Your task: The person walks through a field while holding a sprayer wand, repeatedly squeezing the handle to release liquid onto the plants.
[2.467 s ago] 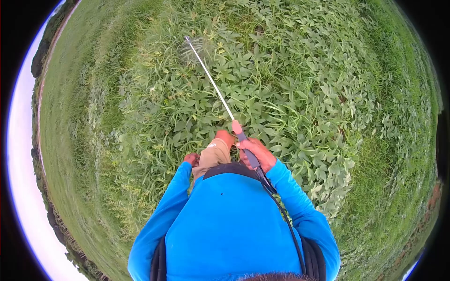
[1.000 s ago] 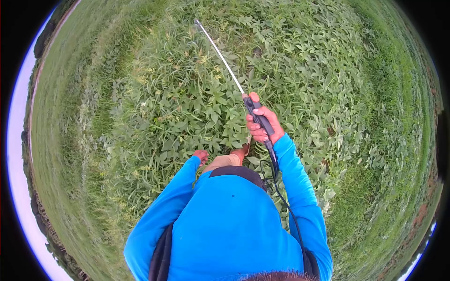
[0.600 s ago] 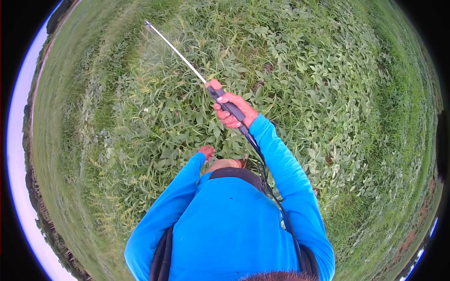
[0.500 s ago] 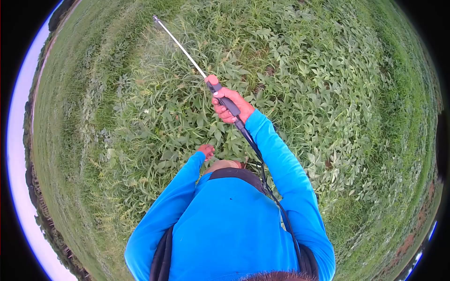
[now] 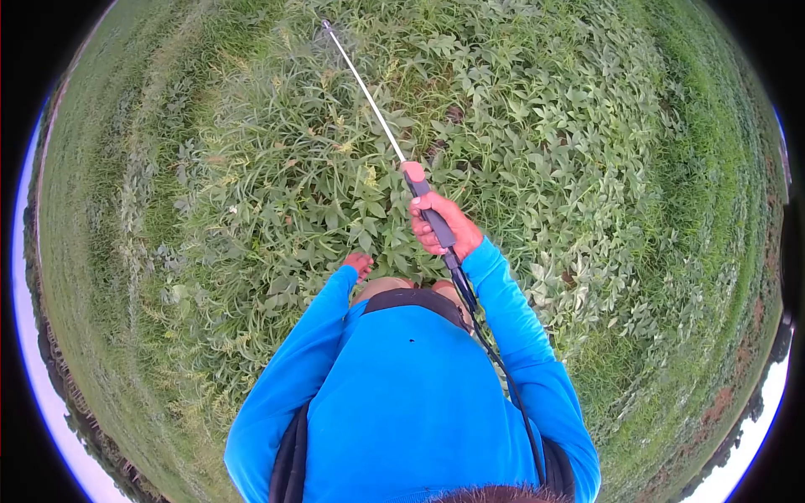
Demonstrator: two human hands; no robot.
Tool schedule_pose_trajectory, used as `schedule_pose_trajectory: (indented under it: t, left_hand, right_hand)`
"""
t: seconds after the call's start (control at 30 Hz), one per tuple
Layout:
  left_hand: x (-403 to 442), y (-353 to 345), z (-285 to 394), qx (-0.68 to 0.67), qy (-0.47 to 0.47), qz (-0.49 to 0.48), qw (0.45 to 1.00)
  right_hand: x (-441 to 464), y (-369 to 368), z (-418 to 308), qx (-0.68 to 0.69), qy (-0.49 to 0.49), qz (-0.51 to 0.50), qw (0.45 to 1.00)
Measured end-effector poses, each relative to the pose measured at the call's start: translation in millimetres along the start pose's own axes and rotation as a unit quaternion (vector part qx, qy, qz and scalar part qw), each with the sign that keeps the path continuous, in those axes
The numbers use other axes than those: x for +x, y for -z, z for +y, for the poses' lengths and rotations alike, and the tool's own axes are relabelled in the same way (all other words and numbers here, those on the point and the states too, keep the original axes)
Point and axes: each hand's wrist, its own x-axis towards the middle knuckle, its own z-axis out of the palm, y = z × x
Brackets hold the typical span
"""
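My right hand (image 5: 454, 221) is closed around the dark handle of a spray wand (image 5: 366, 90), with the thumb lying along its top. A thin pale tube runs forward from the salmon-coloured front of the handle to a small nozzle (image 5: 326, 25) held over the weeds. Faint pale mist shows around this tip. From the handle's rear a black hose (image 5: 513, 381) trails back along my right sleeve. Low beside my left thigh hangs my left hand (image 5: 359, 266), its fingers loosely bent and slightly apart, with nothing visible in it.
Leafy green crop plants (image 5: 553, 151) cover the ground in front and to the right. Taller grass and weeds (image 5: 277, 151) grow among them on the left. Black straps (image 5: 291, 457) pass by both sides of my blue shirt. Trees line the field's far edges.
My right hand and the wand have swung right and come closer to my body; the nozzle has shifted right. My left hand has moved slightly left and forward.
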Motion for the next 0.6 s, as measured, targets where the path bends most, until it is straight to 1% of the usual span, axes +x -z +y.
schedule_pose_trajectory:
  t: [0.07,0.17,0.23,0.33,0.37,0.4,0.47,0.6]
  left_hand:
    - [4,-5,3,0.015,-0.017,0.0,1.0]
    - [11,-13,9,-0.003,-0.022,-0.012,1.0]
    - [12,-18,14,-0.016,-0.026,-0.02,0.999]
    - [12,-21,22,-0.007,-0.016,-0.025,1.0]
    - [11,-22,27,-0.004,0.006,-0.027,1.0]
    - [11,-24,28,-0.002,0.006,-0.032,0.999]
    - [12,-24,30,0.029,-0.025,-0.027,0.999]
    - [29,-24,28,0.027,-0.02,-0.046,0.998]
  right_hand:
    - [-25,4,13,0.006,0.007,0.02,1.0]
    - [-66,9,36,-0.012,0.017,0.051,0.998]
    - [-97,13,53,0.0,0.0,0.116,0.993]
    - [-140,16,79,0.02,0.011,0.131,0.991]
    - [-153,18,86,0.046,-0.009,0.148,0.988]
    - [-165,19,93,0.074,-0.028,0.165,0.983]
    - [-188,14,103,0.102,-0.026,0.184,0.977]
    - [-219,11,131,0.18,-0.021,0.218,0.959]
